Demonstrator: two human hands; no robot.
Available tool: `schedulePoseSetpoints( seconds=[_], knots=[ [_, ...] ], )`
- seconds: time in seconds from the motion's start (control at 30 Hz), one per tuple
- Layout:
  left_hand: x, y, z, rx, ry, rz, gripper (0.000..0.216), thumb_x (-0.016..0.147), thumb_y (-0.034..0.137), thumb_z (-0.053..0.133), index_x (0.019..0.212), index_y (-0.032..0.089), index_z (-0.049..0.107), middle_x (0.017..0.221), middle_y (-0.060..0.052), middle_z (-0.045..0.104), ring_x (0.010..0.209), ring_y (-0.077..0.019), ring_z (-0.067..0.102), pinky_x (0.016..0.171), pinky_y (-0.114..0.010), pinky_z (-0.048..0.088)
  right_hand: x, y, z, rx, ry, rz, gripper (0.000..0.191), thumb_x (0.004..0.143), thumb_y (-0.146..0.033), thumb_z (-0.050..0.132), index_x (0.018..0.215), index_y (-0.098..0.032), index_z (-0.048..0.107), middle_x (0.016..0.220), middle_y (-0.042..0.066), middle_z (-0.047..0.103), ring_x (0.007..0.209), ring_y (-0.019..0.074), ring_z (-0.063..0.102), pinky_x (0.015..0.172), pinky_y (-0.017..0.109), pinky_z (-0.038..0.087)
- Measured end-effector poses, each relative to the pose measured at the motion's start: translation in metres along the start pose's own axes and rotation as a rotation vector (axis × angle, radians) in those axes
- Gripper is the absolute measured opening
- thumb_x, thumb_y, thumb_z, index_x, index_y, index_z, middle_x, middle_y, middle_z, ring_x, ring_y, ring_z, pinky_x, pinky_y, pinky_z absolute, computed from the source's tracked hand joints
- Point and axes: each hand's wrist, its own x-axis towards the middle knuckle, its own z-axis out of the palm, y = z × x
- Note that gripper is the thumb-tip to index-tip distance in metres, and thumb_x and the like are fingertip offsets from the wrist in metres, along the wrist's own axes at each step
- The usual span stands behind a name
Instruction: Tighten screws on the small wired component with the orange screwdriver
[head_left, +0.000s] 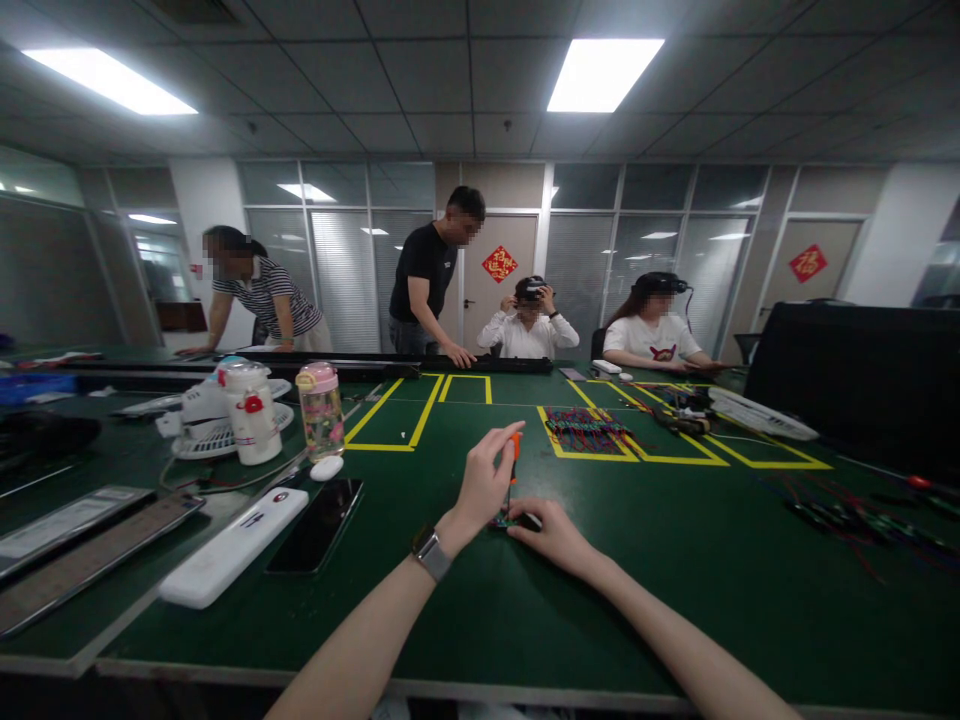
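My left hand (pixel 481 482), with a watch (pixel 430 552) at the wrist, is closed round a screwdriver (pixel 516 446) with an orange handle. The screwdriver stands upright, its dark shaft pointing down at a small green circuit board (pixel 499 522) on the table. My right hand (pixel 553 536) lies low beside it, thumb and fingers closed on the board's right side. Part of the board is hidden by my hands, and where exactly the screwdriver's tip rests I cannot tell.
The green table (pixel 570 640) carries yellow tape outlines and a pile of wired boards (pixel 585 430). To the left are a phone (pixel 316 525), a white case (pixel 232 548) and two bottles, one pink-lidded (pixel 321 415). More wired boards (pixel 862 515) lie right. Several people work across the table.
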Motion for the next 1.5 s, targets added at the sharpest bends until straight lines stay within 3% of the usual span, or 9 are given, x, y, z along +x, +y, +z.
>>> schedulePoseSetpoints(
  seconds=[0.4,0.6,0.83,1.1,1.3,1.5],
  knots=[
    [0.0012,-0.0015,0.0000,-0.011,-0.023,-0.006,0.034,0.095,0.023,0.038,0.123,0.021,0.056,0.109,-0.005,0.064,0.102,-0.0159,0.059,0.089,-0.029,0.045,0.0001,0.0016,0.0001,-0.003,-0.004,-0.010,0.013,0.073,-0.018,0.064,0.084,-0.017,0.070,0.095,0.006,0.072,0.089,0.0227,0.066,0.085,0.033,0.048],
    [0.0012,-0.0048,-0.0001,0.127,0.116,0.004,0.022,0.081,0.031,0.064,0.100,0.023,0.067,0.085,-0.001,0.056,0.079,-0.0150,0.056,0.076,-0.027,0.046,0.0002,0.0039,0.0015,0.013,0.006,-0.009,0.012,0.073,-0.018,0.064,0.084,-0.017,0.070,0.096,0.007,0.072,0.094,0.0239,0.065,0.088,0.035,0.048],
    [0.0023,-0.0012,-0.0005,-0.048,0.025,-0.029,0.031,0.094,0.023,0.039,0.117,0.022,0.060,0.113,-0.006,0.061,0.107,-0.0167,0.056,0.094,-0.031,0.042,0.0004,0.0065,0.0016,0.011,0.004,-0.027,0.012,0.074,-0.018,0.064,0.084,-0.018,0.070,0.096,0.006,0.072,0.096,0.0238,0.065,0.090,0.036,0.048],
    [0.0033,-0.0077,-0.0012,-0.041,0.132,-0.086,0.017,0.084,0.027,0.057,0.096,0.021,0.068,0.094,-0.004,0.058,0.088,-0.0160,0.058,0.079,-0.028,0.047,0.0006,0.0064,0.0026,0.037,0.013,-0.016,0.012,0.073,-0.018,0.065,0.084,-0.017,0.069,0.099,0.009,0.072,0.101,0.0248,0.065,0.091,0.037,0.047],
    [0.0046,-0.0061,0.0007,-0.277,-0.014,-0.179,0.032,0.094,0.027,0.039,0.117,0.020,0.060,0.113,-0.008,0.061,0.098,-0.0173,0.061,0.088,-0.032,0.048,0.0000,0.0023,0.0005,0.032,0.004,-0.006,0.011,0.074,-0.019,0.064,0.083,-0.017,0.069,0.099,0.008,0.072,0.100,0.0253,0.065,0.091,0.038,0.048],
    [0.0048,-0.0059,0.0000,-0.204,-0.028,-0.147,0.026,0.088,0.029,0.052,0.108,0.021,0.064,0.097,-0.005,0.061,0.088,-0.0153,0.061,0.081,-0.028,0.050,-0.0002,0.0008,-0.0002,0.014,-0.002,-0.018,0.011,0.074,-0.018,0.064,0.083,-0.017,0.070,0.097,0.007,0.072,0.097,0.0240,0.065,0.090,0.036,0.048]
  ],
)
